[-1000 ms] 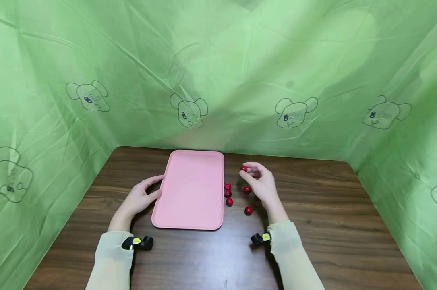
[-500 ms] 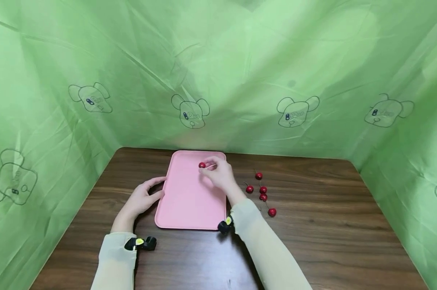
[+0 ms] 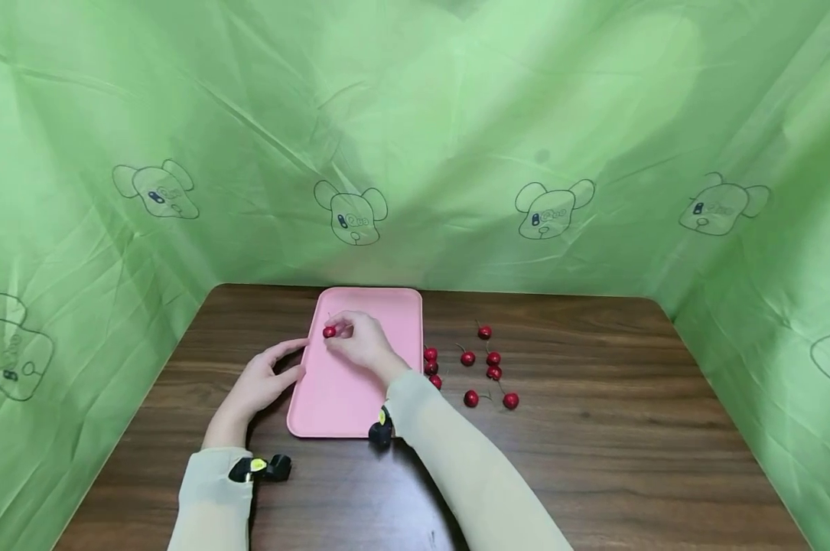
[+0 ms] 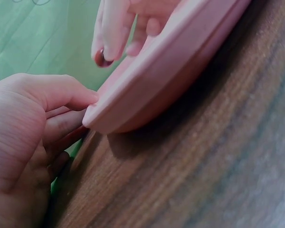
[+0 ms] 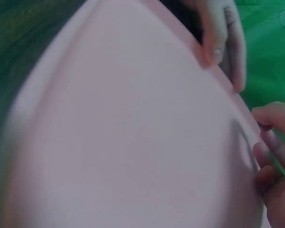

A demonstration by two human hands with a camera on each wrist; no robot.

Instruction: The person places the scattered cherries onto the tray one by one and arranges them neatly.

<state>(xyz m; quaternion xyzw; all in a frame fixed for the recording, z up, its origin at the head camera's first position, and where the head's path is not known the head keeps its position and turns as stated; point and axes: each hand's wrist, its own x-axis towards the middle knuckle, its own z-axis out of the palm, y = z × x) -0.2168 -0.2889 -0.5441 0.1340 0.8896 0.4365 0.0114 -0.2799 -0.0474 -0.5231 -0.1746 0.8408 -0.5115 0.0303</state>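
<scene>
A pink rectangular tray lies on the wooden table. My left hand rests against its left edge, thumb and fingertips spread along the rim. Over the left part of the tray, my right hand pinches a red cherry between thumb and fingers. In the left wrist view that cherry shows at the fingertips, above the rim. My right hand mostly hides the cherry in the right wrist view. No other cherry is seen on the visible tray surface.
Several cherries with stems lie right of the tray, among them a cherry at the back and a cherry nearer the front. Others, such as a cherry, sit against the tray's right edge. A green curtain surrounds the table.
My right hand has carried the cherry leftward from the right of the tray to above its left part. My left hand has stayed at the tray's left edge.
</scene>
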